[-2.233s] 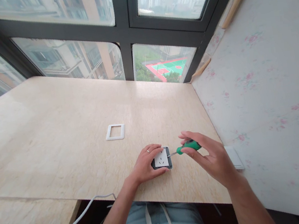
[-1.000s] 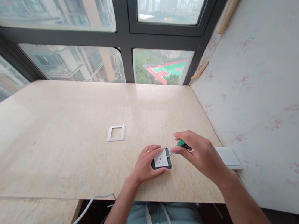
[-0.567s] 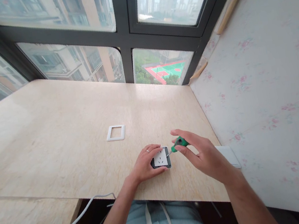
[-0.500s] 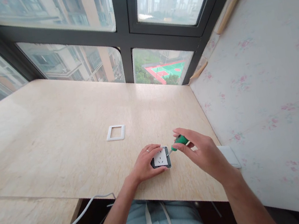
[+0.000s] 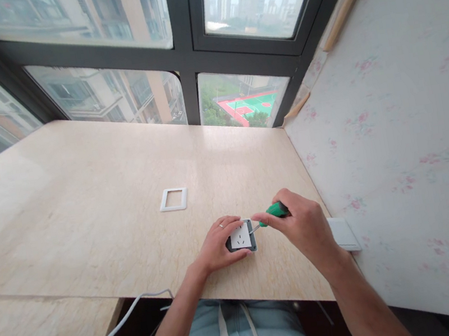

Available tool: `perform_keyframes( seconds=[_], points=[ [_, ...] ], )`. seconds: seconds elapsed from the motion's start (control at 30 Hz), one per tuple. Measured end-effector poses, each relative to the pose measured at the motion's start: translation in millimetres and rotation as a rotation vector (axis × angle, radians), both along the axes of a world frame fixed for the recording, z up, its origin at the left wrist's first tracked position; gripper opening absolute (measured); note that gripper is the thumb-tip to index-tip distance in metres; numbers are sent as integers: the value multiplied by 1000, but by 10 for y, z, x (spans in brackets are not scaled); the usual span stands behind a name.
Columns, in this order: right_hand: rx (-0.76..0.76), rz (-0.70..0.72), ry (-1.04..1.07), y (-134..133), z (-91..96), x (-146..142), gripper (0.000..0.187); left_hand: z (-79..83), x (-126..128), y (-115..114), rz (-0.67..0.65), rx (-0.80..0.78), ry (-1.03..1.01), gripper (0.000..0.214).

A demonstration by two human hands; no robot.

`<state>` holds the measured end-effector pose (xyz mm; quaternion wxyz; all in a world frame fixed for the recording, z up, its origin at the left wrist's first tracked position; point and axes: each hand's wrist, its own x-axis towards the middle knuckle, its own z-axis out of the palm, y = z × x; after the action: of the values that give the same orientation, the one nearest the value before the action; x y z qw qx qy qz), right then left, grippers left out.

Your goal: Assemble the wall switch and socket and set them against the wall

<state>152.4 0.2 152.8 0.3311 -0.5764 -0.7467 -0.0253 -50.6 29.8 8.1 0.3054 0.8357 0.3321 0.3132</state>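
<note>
A wall socket with a white face and a dark grey surround lies on the stone-patterned counter. My left hand grips it from the left, thumb along the near edge and fingers over the far edge. My right hand is closed round the green and black handle of a screwdriver. The screwdriver's thin shaft slants down to the left, its tip at the right side of the socket. Whether the tip sits in a screw is too small to tell. Farther back lies a white square frame, apart from both hands.
A white switch plate sits on the flowered wall beside my right forearm. Dark-framed windows stand behind the counter. A white cable runs over the counter's near edge at lower left.
My right hand has turned the screwdriver handle and shifted its fingers, the handle now tilted lower. My left hand, the socket and the white frame stay in place.
</note>
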Motion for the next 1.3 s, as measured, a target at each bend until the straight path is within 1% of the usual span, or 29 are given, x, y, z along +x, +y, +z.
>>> perform_keyframes(
  seconds=[0.1, 0.2, 0.33, 0.4, 0.53, 0.7, 0.77, 0.8, 0.87, 0.93, 0.97, 1.0, 1.03, 1.07, 1.13, 1.17, 1.23, 1.3],
  points=[
    [10, -6, 31, 5, -6, 15, 49, 5, -1, -1, 1, -3, 1, 67],
    [34, -9, 88, -11, 24, 57, 44, 11, -1, -4, 4, -2, -1, 66],
    [74, -84, 231, -58, 106, 146, 37, 20, 1, -5, 8, -11, -5, 66],
    [68, -111, 333, -87, 140, 190, 35, 23, -1, 0, 7, -16, -16, 66],
    [21, -87, 511, -133, 149, 238, 31, 31, -14, 9, -12, -29, -49, 67],
    [-20, -48, 602, -135, 82, 212, 27, -14, -38, 7, -10, -89, -131, 74],
    [-28, -24, 611, -115, 66, 182, 27, -51, -53, 9, 39, -123, -209, 69],
    [-25, -11, 603, -103, 66, 162, 28, -59, -62, 8, 87, -146, -258, 63],
    [-8, 18, 560, -75, 78, 113, 29, -23, -81, -5, 234, -192, -368, 48],
    [8, 65, 505, -46, 98, 44, 30, 119, -96, -48, 393, -215, -471, 38],
    [6, 98, 482, -30, 108, -1, 30, 232, -99, -83, 443, -211, -506, 36],
    [-2, 134, 466, -14, 117, -54, 30, 368, -98, -125, 458, -197, -525, 34],
    [-14, 171, 458, 3, 124, -115, 31, 519, -92, -172, 437, -174, -526, 32],
    [-28, 208, 457, 19, 130, -182, 31, 672, -80, -220, 384, -146, -515, 33],
    [-47, 263, 462, 52, 142, -325, 34, 949, -47, -303, 287, -68, -444, 42],
    [-52, 279, 462, 66, 151, -393, 35, 1056, -30, -334, 287, -38, -404, 44],
    [-47, 296, 460, 88, 169, -501, 39, 1190, -8, -368, 352, 17, -380, 35],
    [-34, 333, 464, 101, 176, -545, 41, 1235, -13, -374, 412, 60, -359, 25]
  ],
)
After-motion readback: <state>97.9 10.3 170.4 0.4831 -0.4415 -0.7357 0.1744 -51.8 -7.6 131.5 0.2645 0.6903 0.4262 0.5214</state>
